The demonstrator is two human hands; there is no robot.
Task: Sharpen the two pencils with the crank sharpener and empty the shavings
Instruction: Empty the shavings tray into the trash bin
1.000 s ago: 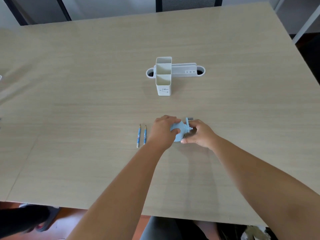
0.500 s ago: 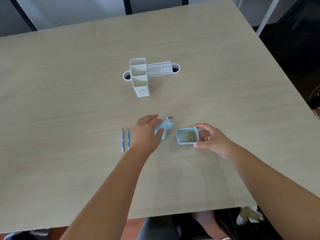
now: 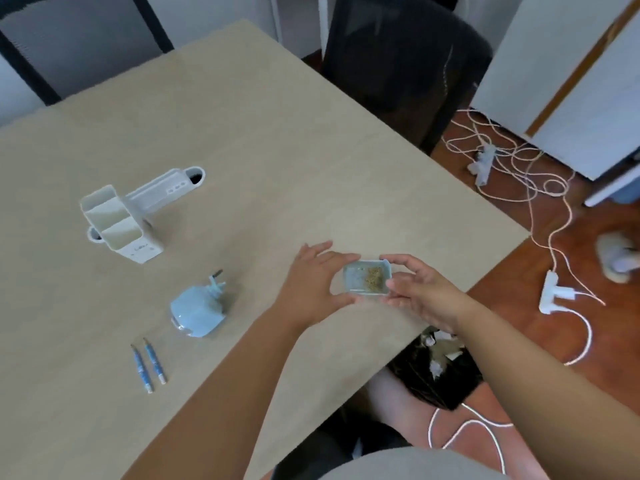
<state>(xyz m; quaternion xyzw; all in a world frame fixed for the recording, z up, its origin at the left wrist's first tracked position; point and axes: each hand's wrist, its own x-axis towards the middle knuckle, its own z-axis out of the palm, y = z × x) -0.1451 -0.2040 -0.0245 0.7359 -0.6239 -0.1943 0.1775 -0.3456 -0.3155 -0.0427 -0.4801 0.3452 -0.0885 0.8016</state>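
Observation:
The light blue shavings tray (image 3: 367, 281), with brown shavings inside, is held level just above the table between my left hand (image 3: 317, 285) and my right hand (image 3: 417, 292), near the table's right edge. The light blue crank sharpener (image 3: 198, 311) stands alone on the table to the left, its crank pointing up. Two blue pencils (image 3: 149, 363) lie side by side in front of the sharpener.
A white pen holder (image 3: 119, 223) stands at the back left beside a white cable port (image 3: 166, 190). Below the table's right edge sits a black-lined waste bin (image 3: 438, 372) with paper in it. A black chair (image 3: 398, 64), cables and power strips (image 3: 554, 296) lie to the right.
My left hand let go of the sharpener and joined my right hand on the shavings tray. The tray moved right, away from the sharpener. My head turned right, showing the bin and floor.

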